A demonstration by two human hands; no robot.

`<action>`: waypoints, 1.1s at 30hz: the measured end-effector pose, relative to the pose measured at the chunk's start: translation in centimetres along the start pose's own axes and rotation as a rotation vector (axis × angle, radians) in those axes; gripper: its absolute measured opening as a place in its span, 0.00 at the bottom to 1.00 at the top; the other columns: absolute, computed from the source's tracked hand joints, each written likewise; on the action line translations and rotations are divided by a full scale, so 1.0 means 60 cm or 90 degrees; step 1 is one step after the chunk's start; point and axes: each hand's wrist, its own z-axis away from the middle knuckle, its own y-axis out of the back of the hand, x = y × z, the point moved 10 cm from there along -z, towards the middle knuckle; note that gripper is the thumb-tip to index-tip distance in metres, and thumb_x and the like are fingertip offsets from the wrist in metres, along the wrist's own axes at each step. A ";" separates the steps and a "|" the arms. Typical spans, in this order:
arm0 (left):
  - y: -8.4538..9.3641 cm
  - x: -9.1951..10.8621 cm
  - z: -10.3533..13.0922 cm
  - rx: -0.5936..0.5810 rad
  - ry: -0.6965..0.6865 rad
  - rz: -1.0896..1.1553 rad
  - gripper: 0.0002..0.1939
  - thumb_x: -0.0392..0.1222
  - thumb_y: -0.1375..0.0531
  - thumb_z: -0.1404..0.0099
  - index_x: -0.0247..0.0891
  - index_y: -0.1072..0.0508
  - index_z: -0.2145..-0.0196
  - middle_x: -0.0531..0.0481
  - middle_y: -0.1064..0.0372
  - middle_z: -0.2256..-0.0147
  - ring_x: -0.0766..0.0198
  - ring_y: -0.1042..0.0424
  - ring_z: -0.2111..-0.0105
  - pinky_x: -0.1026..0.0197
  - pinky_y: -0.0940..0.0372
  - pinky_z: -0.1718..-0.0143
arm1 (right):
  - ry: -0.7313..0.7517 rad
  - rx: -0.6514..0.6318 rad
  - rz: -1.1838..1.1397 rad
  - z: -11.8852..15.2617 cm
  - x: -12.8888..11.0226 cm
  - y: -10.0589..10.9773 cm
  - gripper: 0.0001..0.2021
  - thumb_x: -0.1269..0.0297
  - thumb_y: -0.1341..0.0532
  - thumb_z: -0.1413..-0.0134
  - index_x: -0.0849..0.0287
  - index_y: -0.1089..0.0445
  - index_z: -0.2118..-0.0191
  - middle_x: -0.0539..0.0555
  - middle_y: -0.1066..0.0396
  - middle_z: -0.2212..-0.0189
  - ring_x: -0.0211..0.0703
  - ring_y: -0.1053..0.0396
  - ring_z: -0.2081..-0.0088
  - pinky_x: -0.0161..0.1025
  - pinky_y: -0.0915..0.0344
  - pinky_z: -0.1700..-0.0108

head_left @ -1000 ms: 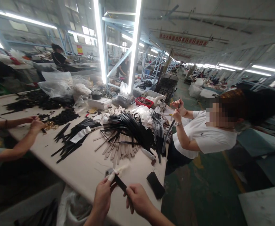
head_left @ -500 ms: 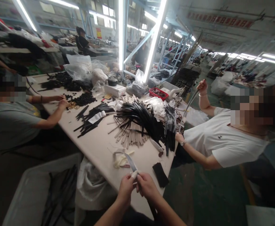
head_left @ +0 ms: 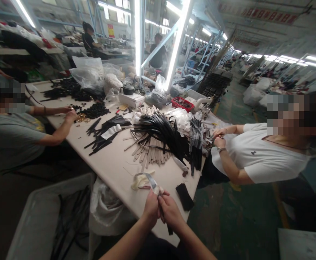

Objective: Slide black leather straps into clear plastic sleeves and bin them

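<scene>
A dark strap [head_left: 153, 182] with a greyish, shiny upper end is held between my two hands over the near part of the table. My left hand [head_left: 152, 206] is closed on it, with a pale wrap on a fingertip. Against it, my right hand [head_left: 171, 210] is closed on the same strap, whose black lower end hangs below the fingers. Just beyond my hands lies a cream cloth [head_left: 141, 181]. A black rectangular piece [head_left: 184, 197] rests to the right. Farther back, a heap of black straps [head_left: 163, 131] covers pale strips [head_left: 151, 153].
One person [head_left: 12, 133] handles small pieces at the left; another in a white shirt [head_left: 258, 155] works at the right. A red basket [head_left: 183, 104], white box [head_left: 131, 100] and plastic bags [head_left: 89, 72] stand at the back. A bin [head_left: 33, 213] holds straps at lower left.
My hands have shifted slightly and closed more tightly together, and the strap's upper end now curves lower. The right person's raised hand has come down beside the other.
</scene>
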 end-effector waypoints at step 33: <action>0.096 -0.016 -0.115 0.117 0.086 0.191 0.05 0.34 0.47 0.36 0.35 0.33 0.64 0.43 0.26 0.71 0.60 0.24 0.73 0.57 0.29 0.67 | -0.159 -0.013 0.082 -0.029 0.124 0.000 0.17 0.53 0.49 0.37 0.61 0.34 0.68 0.45 0.36 0.88 0.32 0.47 0.90 0.29 0.54 0.84</action>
